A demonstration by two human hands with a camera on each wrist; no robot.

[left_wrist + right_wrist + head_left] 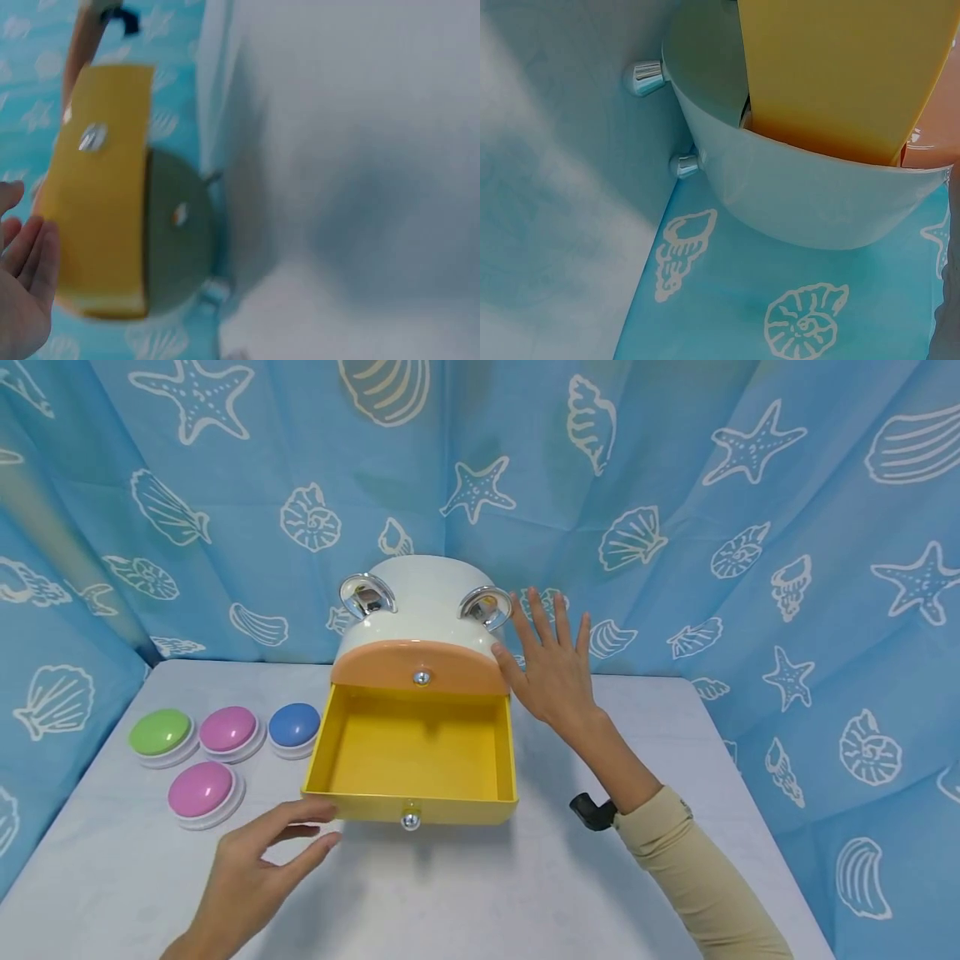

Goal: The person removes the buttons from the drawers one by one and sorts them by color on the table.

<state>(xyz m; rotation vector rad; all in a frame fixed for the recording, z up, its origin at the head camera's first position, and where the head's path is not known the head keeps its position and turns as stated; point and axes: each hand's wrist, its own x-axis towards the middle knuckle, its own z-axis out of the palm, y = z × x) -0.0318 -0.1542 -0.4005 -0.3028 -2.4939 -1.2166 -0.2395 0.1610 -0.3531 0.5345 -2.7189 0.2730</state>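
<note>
A white rounded cabinet [431, 585] with two silver ear-like rings and an orange upper drawer front [375, 664] stands at the table's far side. Its yellow drawer [465, 811] is pulled out, with a bare inside and a silver knob [410, 820] on its front. My left hand [243, 881] is at the drawer's front left corner, thumb and fingers apart, fingertips right by the edge. In the left wrist view, part of the left hand [26, 300] overlaps the drawer's side. My right hand [557, 681] lies spread along the cabinet's right side, thumb at the orange front's edge.
Left of the drawer sit several round push buttons: a green button [159, 732], a pink button [228, 728], a blue button [294, 724] and a nearer pink button [200, 789]. A blue shell-patterned curtain [525, 460] hangs behind the white table [675, 752].
</note>
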